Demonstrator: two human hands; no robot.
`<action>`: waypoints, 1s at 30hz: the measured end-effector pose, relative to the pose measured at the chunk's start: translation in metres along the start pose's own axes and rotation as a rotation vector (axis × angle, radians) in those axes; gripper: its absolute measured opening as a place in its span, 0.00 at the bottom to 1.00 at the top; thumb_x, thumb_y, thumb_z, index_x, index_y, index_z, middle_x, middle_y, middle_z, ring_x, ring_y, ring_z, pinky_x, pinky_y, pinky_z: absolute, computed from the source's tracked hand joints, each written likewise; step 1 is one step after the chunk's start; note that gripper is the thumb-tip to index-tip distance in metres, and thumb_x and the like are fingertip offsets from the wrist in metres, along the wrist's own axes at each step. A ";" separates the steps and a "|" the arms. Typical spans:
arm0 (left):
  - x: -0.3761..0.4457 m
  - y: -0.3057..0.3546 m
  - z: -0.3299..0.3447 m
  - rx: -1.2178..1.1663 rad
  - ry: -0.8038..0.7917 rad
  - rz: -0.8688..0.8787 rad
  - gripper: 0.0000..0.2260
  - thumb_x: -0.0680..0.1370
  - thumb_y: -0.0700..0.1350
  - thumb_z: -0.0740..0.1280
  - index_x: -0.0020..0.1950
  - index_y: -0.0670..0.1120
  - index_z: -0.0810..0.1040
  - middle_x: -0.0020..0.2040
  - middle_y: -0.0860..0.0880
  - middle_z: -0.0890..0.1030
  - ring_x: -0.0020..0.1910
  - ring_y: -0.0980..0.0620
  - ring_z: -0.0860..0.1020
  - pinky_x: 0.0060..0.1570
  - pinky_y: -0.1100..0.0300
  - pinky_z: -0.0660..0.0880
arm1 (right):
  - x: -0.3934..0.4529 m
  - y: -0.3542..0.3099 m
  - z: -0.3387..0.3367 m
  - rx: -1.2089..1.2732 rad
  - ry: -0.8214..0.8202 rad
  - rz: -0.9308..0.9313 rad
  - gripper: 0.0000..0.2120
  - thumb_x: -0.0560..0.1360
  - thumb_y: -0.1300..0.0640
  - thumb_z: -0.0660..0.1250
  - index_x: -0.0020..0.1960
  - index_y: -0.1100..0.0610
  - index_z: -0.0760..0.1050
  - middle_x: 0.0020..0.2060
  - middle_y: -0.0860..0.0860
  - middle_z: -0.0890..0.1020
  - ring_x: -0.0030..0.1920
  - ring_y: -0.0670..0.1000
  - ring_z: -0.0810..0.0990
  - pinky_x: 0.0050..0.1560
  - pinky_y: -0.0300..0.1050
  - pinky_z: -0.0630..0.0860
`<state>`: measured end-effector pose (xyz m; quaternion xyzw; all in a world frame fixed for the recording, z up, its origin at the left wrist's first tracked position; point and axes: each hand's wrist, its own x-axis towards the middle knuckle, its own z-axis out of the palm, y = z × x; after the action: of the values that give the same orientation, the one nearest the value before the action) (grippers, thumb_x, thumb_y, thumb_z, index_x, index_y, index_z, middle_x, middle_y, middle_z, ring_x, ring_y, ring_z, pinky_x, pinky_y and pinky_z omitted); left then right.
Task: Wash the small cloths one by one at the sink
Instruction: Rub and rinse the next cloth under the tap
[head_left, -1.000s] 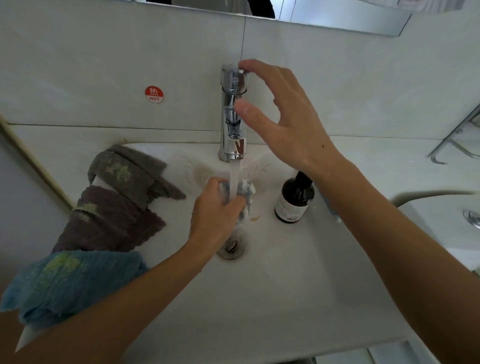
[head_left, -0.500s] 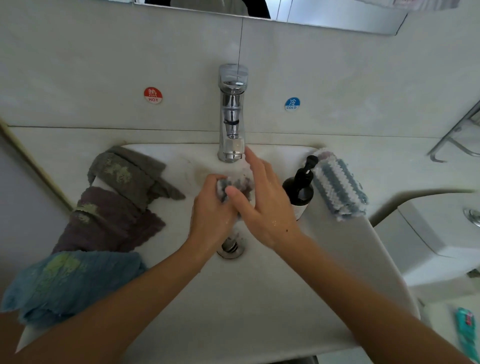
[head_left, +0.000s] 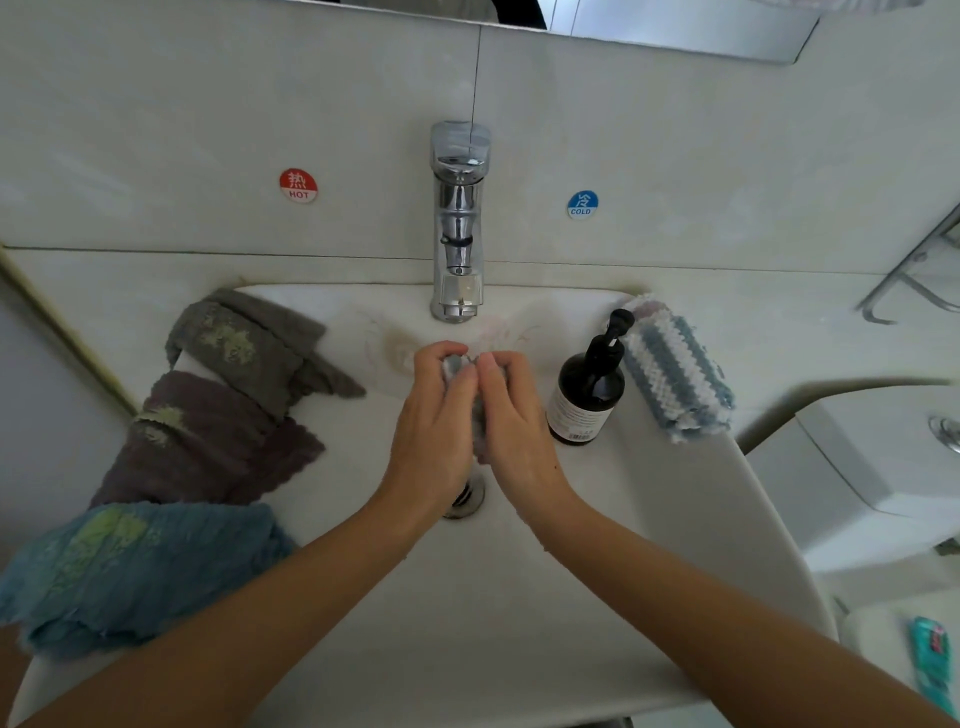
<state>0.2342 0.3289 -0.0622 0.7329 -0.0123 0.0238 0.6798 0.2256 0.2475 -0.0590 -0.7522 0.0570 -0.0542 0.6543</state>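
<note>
Sink (head_left: 649, 519): holds both hands w/ cloth (head_left: 475, 415) bunched between them, above drain (head_left: 467, 501), below tap (head_left: 457, 223). L hand (head_left: 436, 421) and R hand (head_left: 511, 415): fingers curled, clamped on cloth; most of cloth hidden by hands. Soap bottle (head_left: 587, 400) upright on R rim. Striped cloth (head_left: 675, 369) beside bottle. L rim: grey cloth (head_left: 244, 343), brown cloth (head_left: 208, 441), blue cloth (head_left: 130, 571), draped over edge, blue one cut off at frame edge.

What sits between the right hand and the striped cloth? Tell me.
The dark pump bottle stands between the right hand and the striped cloth, in the head view.
</note>
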 end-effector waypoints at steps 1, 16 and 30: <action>-0.001 -0.003 0.001 0.098 0.017 0.080 0.08 0.82 0.54 0.55 0.56 0.53 0.70 0.45 0.52 0.80 0.44 0.55 0.81 0.45 0.48 0.80 | -0.001 0.000 0.001 0.000 0.019 -0.007 0.09 0.83 0.48 0.56 0.49 0.50 0.72 0.40 0.47 0.80 0.40 0.42 0.80 0.39 0.39 0.76; 0.002 -0.002 0.008 0.200 0.170 0.147 0.17 0.84 0.49 0.56 0.39 0.45 0.77 0.32 0.50 0.78 0.32 0.57 0.77 0.35 0.58 0.76 | 0.004 0.003 0.007 -0.004 0.088 -0.007 0.21 0.82 0.53 0.59 0.30 0.53 0.71 0.25 0.49 0.73 0.30 0.48 0.72 0.32 0.48 0.69; -0.002 -0.015 0.011 0.250 0.055 0.234 0.18 0.77 0.63 0.51 0.59 0.55 0.68 0.53 0.54 0.76 0.46 0.62 0.77 0.43 0.61 0.77 | 0.008 -0.002 0.001 0.232 0.140 0.110 0.17 0.79 0.40 0.57 0.42 0.52 0.71 0.39 0.53 0.78 0.42 0.52 0.79 0.49 0.55 0.77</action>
<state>0.2332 0.3192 -0.0780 0.8044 -0.0756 0.1243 0.5759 0.2332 0.2476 -0.0574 -0.6618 0.1368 -0.0767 0.7331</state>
